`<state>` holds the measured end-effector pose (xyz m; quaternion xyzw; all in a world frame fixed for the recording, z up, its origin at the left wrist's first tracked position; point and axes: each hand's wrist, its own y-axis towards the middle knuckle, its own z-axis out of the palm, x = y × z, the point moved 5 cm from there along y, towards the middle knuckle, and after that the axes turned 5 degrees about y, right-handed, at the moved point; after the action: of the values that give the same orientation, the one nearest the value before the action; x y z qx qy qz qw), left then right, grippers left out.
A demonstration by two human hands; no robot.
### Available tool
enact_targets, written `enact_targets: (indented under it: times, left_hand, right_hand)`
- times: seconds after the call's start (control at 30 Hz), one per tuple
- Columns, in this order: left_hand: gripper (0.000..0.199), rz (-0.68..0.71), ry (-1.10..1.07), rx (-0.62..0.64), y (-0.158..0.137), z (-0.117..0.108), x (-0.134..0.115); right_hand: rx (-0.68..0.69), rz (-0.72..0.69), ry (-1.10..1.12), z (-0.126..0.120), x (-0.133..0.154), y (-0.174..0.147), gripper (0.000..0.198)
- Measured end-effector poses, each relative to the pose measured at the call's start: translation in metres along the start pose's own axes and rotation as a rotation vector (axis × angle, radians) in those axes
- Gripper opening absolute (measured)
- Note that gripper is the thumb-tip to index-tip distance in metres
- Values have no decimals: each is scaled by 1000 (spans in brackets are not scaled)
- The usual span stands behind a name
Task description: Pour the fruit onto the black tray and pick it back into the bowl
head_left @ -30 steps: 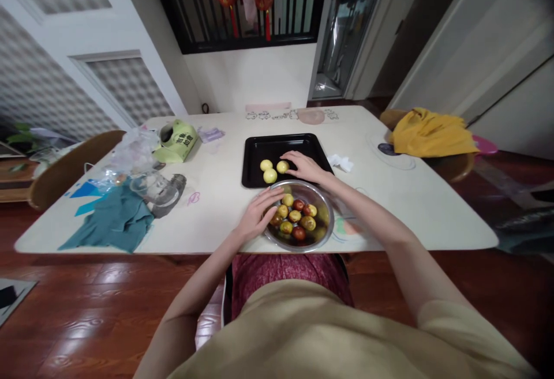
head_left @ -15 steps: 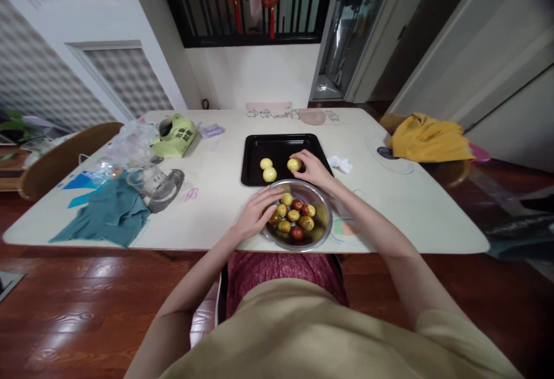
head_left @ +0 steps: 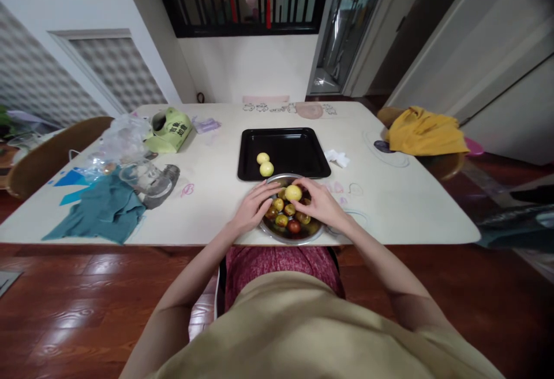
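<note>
Close to the table's near edge stands a round metal bowl (head_left: 295, 241) with several round yellow and reddish-brown fruits in it. My right hand (head_left: 322, 201) pinches a pale yellow round fruit (head_left: 293, 193) between thumb and fingers, just above the others. At the bowl's left rim, my left hand (head_left: 251, 207) rests with its fingers stretched out and thumb apart, holding no fruit. Behind the bowl lies a black rectangular tray (head_left: 298, 151), with two yellow fruits (head_left: 265, 165) touching each other in its left part.
A crumpled white tissue (head_left: 337, 158) lies right of the tray. To the left are a green visor cap (head_left: 169, 131), a clear plastic bag (head_left: 119, 139) and a teal cloth (head_left: 101, 209). Yellow clothing (head_left: 426, 132) hangs over a chair at the right.
My right hand has brought the yellow fruit from the tray back toward me, over the bowl. The two other fruits stay in the tray; my left hand remains at the rim.
</note>
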<state>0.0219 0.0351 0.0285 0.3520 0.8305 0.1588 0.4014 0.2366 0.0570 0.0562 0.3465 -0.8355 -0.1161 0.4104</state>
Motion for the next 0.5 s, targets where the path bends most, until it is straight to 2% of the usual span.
enact_targets:
  times: [0.13, 0.33, 0.5]
  left_hand:
    - [42, -3, -7, -2, 0, -1, 0]
    - [42, 0, -2, -8, 0, -1, 1]
    - [42, 4, 6, 0, 1, -1, 0]
  right_hand:
    - [-24, 5, -41, 2, -3, -1, 36]
    - [87, -51, -63, 6, 8, -1, 46]
    - [109, -53, -58, 9, 5, -3, 49]
